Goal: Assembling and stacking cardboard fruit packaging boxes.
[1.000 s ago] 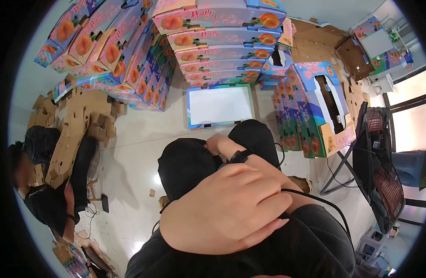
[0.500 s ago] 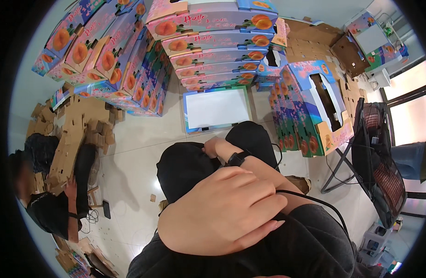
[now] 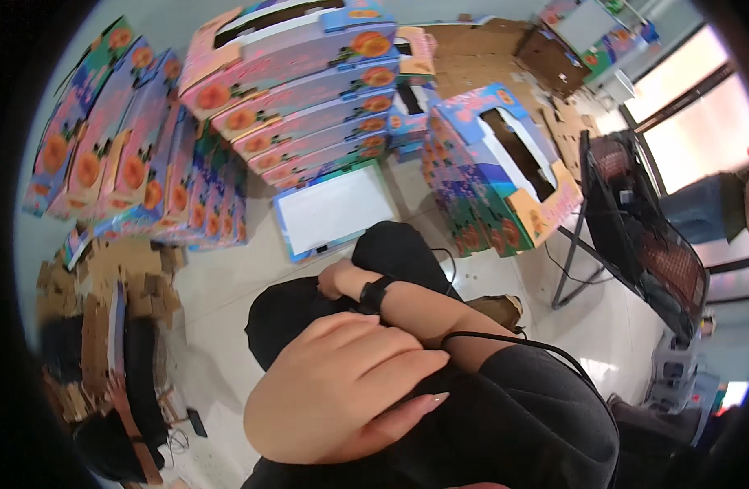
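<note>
Close to the camera, my left hand [image 3: 333,391] is closed, with its back up and its fingers curled in front of my dark clothing. Whatever they hold, if anything, is hidden. A black cable [image 3: 545,346] runs from beside its fingertips over my right arm. My right hand [image 3: 333,277] rests low between my black-trousered knees, below a black wristwatch [image 3: 374,293]; its fingers are mostly hidden. Beyond my knees, a shallow box with a white panel [image 3: 338,210] lies on the floor, in front of a stack of printed fruit cartons [image 3: 301,102].
More fruit cartons stand at the left [image 3: 89,163] and right [image 3: 513,163]. A folding chair [image 3: 635,220] is on the right. At the lower left, a co-worker's hand [image 3: 118,391] touches cardboard, near a phone [image 3: 197,422]. Flattened cardboard [image 3: 464,61] lies at the back.
The view has turned, so cartons, chair and white-panelled box sit farther left in the picture. My hands keep nearly the same pose. The co-worker's arm has shifted slightly.
</note>
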Tool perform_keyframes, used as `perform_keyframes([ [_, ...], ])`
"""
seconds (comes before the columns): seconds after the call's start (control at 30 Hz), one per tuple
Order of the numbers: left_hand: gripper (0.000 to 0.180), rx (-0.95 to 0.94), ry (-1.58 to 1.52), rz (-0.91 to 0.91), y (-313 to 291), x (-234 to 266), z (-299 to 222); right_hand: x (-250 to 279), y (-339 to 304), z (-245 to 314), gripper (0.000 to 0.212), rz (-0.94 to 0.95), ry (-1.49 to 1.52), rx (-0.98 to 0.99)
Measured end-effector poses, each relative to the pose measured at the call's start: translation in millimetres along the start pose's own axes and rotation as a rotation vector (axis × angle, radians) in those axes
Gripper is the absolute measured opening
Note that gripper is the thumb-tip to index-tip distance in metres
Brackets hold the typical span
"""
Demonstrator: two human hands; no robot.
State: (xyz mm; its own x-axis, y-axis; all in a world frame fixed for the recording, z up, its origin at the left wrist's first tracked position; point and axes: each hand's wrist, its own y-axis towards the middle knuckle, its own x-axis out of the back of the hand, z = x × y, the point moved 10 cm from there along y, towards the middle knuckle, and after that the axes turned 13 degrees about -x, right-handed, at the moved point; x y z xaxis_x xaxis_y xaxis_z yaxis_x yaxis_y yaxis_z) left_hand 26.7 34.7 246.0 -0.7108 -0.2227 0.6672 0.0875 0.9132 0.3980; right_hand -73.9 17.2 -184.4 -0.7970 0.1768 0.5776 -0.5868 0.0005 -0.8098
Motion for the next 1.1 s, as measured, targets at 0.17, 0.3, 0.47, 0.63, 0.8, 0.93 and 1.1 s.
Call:
perform_keyframes([
  [0.17,0.033,-0.015,-0.008,0.057,3.5,-3.2,-4.1,-7.0,9.9,-2.7,0.036,0.063,0.041,-0.033],
  [0.3,0.035,-0.037,-0.024,0.069,3.6,-6.3,-6.0,-13.7,17.5,-5.4,0.037,0.075,0.060,-0.070],
  [0.47,0.035,-0.037,-0.040,0.091,4.5,-7.9,-9.3,-13.8,15.8,-2.9,0.039,0.060,0.076,-0.052],
  [0.63,0.036,-0.037,-0.040,0.050,4.4,-4.0,-3.3,-11.1,12.0,-10.3,0.038,0.047,0.082,-0.053],
  [0.8,0.034,-0.118,-0.170,-0.052,-3.7,21.1,10.7,64.1,-55.2,-29.5,0.029,-0.396,0.401,0.094],
  [0.93,0.031,-0.089,-0.389,-0.123,-25.4,42.5,47.3,99.3,-81.6,-35.9,0.034,-0.398,0.579,0.269],
  [1.1,0.019,0.128,-0.650,-0.273,-2.8,27.5,128.4,102.2,-20.9,-176.0,0.030,-0.768,0.969,0.573],
])
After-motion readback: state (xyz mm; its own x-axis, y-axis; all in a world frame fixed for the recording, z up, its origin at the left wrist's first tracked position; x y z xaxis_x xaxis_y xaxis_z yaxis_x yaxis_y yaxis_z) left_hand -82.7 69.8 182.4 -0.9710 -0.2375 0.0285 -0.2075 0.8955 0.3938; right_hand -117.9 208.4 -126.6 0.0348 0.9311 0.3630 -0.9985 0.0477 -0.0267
